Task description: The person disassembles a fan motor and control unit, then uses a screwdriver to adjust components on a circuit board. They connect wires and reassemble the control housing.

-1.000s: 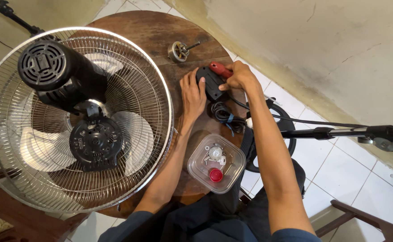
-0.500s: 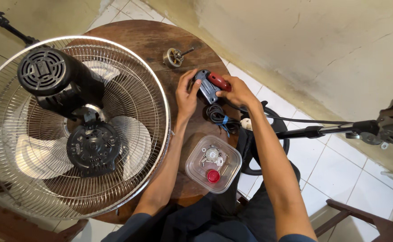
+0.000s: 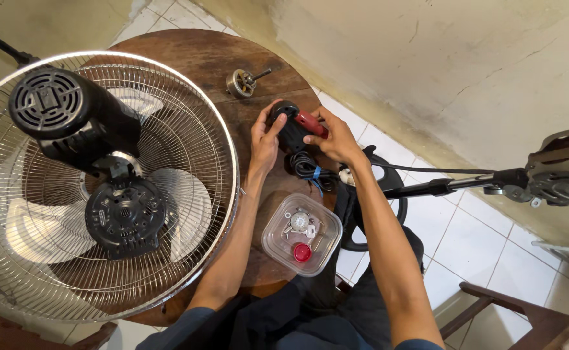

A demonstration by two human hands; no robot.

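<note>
Head: two hands, left hand [image 3: 263, 139], right hand [image 3: 334, 136], one black tool [image 3: 291, 129].

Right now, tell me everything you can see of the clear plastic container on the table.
The clear plastic container is a squarish tub with rounded corners, lidless as far as I can tell, sitting flat near the round wooden table's front edge. Inside lie small metal parts and a red round cap. It rests between the person's forearms; neither the left hand nor the right hand touches it.
</note>
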